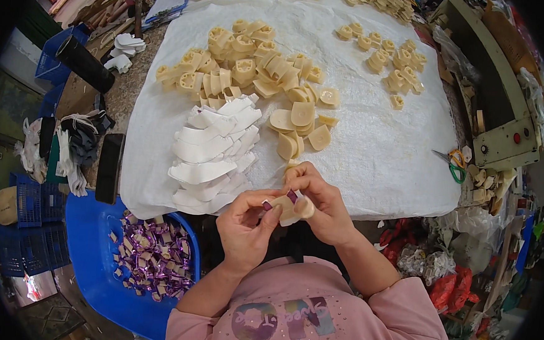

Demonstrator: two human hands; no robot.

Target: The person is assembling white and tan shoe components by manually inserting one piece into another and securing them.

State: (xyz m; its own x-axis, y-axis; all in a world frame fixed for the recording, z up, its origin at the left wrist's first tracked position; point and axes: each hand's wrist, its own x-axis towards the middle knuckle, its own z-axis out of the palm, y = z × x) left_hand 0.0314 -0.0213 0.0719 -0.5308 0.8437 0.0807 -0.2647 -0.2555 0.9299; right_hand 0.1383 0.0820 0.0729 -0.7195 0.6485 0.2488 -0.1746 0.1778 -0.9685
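Note:
Close in front of my chest, both hands are closed on a small cream piece with dark purple edges [287,214]. My left hand [245,224] pinches its left side between thumb and fingers. The fingers of my right hand [321,201] curl round its right side; they partly cover it, and its exact kind cannot be made out. Just beyond my hands lies a stack of curved white cut pieces [202,173]. Behind it is a heap of beige moulded blocks, shaped like shoe heels [244,68]. A few blocks [303,114] lie loose nearer me.
A white cloth [378,170] covers the table. At left, a blue basin [87,246] holds many purple-and-beige pieces, with a black phone [108,169] at the table edge. Scissors [456,166] lie right, by a green metal machine [510,141]. More beige blocks [405,78] sit far right.

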